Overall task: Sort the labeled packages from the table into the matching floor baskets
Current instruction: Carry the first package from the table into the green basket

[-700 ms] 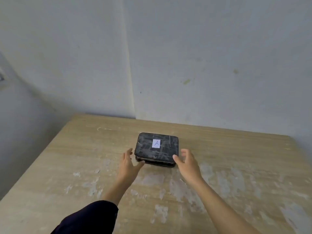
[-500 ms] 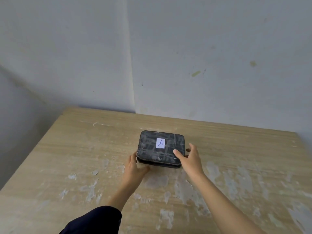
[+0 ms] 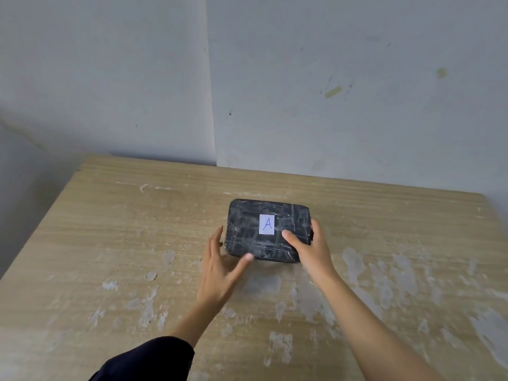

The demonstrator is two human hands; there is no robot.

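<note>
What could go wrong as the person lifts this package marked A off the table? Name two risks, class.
1. Only the right hand grips the black package, at its right end; the left hand is open beside it, so it may tip or slip.
2. The right thumb lies beside the A label and could cover it, and no basket is in view to match it.

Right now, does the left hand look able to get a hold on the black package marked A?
Probably yes. The left hand lies open beside the package, its thumb at the near edge, with only bare table around it. The right hand grips the opposite corner.
</note>
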